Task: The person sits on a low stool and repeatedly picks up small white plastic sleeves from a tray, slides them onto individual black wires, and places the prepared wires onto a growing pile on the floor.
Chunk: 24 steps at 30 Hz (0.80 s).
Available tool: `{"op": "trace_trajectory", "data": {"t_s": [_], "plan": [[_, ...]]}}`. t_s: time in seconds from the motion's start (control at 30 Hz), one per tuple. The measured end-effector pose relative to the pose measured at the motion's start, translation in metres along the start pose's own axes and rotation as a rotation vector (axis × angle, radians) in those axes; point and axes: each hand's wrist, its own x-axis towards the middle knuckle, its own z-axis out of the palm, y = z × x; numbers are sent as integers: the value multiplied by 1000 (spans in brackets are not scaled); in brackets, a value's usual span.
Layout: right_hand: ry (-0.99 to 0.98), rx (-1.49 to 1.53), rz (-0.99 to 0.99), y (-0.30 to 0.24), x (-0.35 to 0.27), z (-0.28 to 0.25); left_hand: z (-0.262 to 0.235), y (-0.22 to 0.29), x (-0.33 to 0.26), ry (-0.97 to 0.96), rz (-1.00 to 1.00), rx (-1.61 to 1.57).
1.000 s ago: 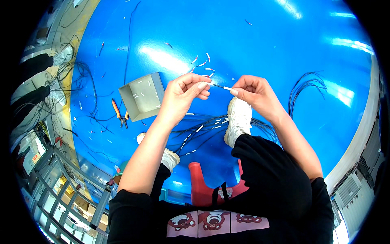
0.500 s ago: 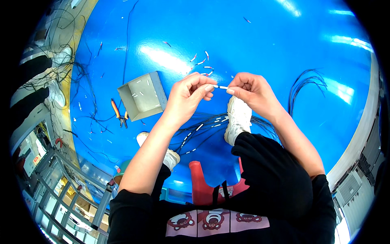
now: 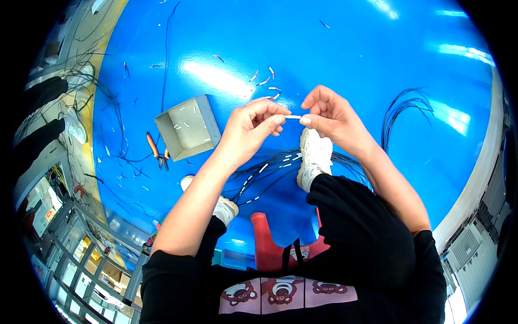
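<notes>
My left hand (image 3: 257,122) is closed in a pinch on a short, thin white sleeve (image 3: 292,117), which sticks out to the right of the fingertips. Just across from it is my right hand (image 3: 335,117), its index finger lifted away from the thumb. The right thumb tip lies at the sleeve's right end; whether it presses on it I cannot tell. Any wire inside the sleeve is hidden. Below the hands, a bundle of black cables (image 3: 258,175) with several white sleeves lies on the blue floor, passing by my white shoe (image 3: 315,156).
To the left stands a grey open box (image 3: 210,120) with a few small white sleeves in it. Orange-handled pliers (image 3: 156,150) lie beside it. Short wire pieces (image 3: 263,82) are scattered ahead, and black cables (image 3: 400,110) curve at right. Another person's legs (image 3: 48,92) are at far left.
My right index finger has risen off the thumb. The dark stretch between the white parts at my fingertips is gone, and one unbroken white sleeve shows there now.
</notes>
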Motion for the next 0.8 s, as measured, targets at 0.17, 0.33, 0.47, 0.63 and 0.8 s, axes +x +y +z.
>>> {"op": "trace_trajectory", "data": {"t_s": [0.17,0.33,0.47,0.63,0.8], "plan": [[-40,70,5,2,1,-2,-11,8,2,54,63,-9],[-75,117,-3,6,0,-3,-5,16,4,49,123,146],[-175,97,-1,-2,8,6,-4,18,9,44,455,508],[-234,-19,-80,-13,19,2,-8,35,13,23,654,821],[-324,30,-57,-11,21,3,-15,43,7,7,672,914]]}}
